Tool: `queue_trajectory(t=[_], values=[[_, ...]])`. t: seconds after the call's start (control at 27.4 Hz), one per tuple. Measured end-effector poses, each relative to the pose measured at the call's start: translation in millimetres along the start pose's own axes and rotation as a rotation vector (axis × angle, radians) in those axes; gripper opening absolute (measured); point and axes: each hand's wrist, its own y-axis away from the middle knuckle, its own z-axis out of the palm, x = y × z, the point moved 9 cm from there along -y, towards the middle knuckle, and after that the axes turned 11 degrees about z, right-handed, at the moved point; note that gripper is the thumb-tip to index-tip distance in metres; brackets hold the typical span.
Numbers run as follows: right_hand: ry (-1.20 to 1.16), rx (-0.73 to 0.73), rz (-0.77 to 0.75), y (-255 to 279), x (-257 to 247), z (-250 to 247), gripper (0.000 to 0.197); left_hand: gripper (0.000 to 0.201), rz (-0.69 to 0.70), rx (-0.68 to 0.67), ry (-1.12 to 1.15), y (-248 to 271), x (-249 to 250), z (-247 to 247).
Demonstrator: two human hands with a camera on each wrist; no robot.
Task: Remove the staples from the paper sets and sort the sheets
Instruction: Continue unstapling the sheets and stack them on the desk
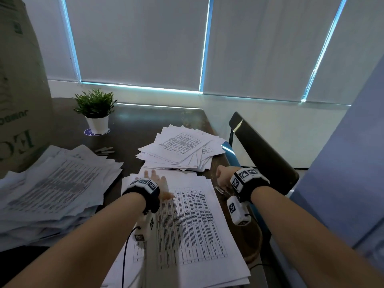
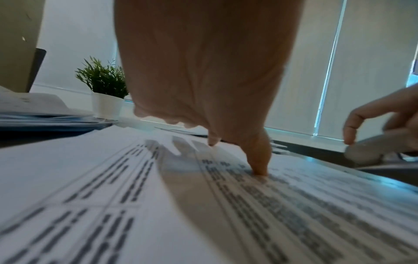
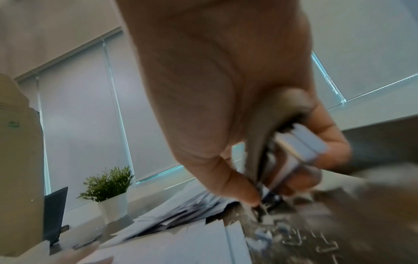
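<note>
- The paper set lies on the dark table, right in front of the person.
- The left hand lies flat on the top of it with fingers straight. I think it pushes down so the sheets do not slide.
- The right hand is just off the right edge of that paper. Its fingers are curled tight around a staple remover. The tool tip points down at the table.
- Little bent staples lie on the table under that hand. It looks like a drop spot, kept off the paper.
- A big messy stack sits on the left. I cannot tell if it is done or waiting.
- A spread pile of loose sheets lies farther back, maybe the sorted ones.
- A potted plant stands far back, out of the way.
</note>
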Motion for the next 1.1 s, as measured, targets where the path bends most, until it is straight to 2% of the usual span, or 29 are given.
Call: queue_trajectory(t=[0.11, 0.15, 0.22, 0.26, 0.29, 0.4, 0.48, 0.55, 0.66, 0.84, 1.1], values=[[0.049, -0.025, -0.035, -9, -7, -8, 0.019, 0.076, 0.069, 0.008, 0.030, 2, 16, 1], [0.051, -0.023, -0.033, -27, -6, -4, 0.016, 0.077, 0.071, 0.023, 0.022, 7, 19, 1], [0.055, 0.019, -0.025, -31, -3, -5, 0.032, 0.107, 0.073, -0.009, -0.030, 12, 19, 4], [-0.018, 0.051, -0.027, -35, -3, -6, 0.034, 0.123, 0.081, -0.032, -0.048, 13, 18, 8], [-0.066, 0.077, -0.048, -16, -8, -16, 0.031, 0.132, 0.081, -0.043, -0.057, 15, 16, 10], [-0.302, 0.156, -0.110, 18, -22, -45, 0.025, 0.140, 0.063, -0.033, -0.044, 20, 12, 10], [-0.526, 0.091, -0.169, 28, -33, -47, 0.030, 0.141, 0.058, -0.035, -0.034, 22, 12, 10], [-0.622, -0.030, -0.245, 41, -52, -38, 0.039, 0.141, 0.060, -0.044, -0.032, 21, 11, 11], [-0.573, -0.111, -0.367, 57, -85, -22, 0.048, 0.140, 0.064, -0.042, -0.042, 21, 11, 11], [-0.430, -0.033, -0.473, 55, -114, -4, 0.050, 0.136, 0.051, -0.045, -0.053, 21, 11, 13], [-0.474, 0.017, -0.493, 51, -130, 2, 0.043, 0.135, 0.042, -0.038, -0.064, 18, 10, 14]])
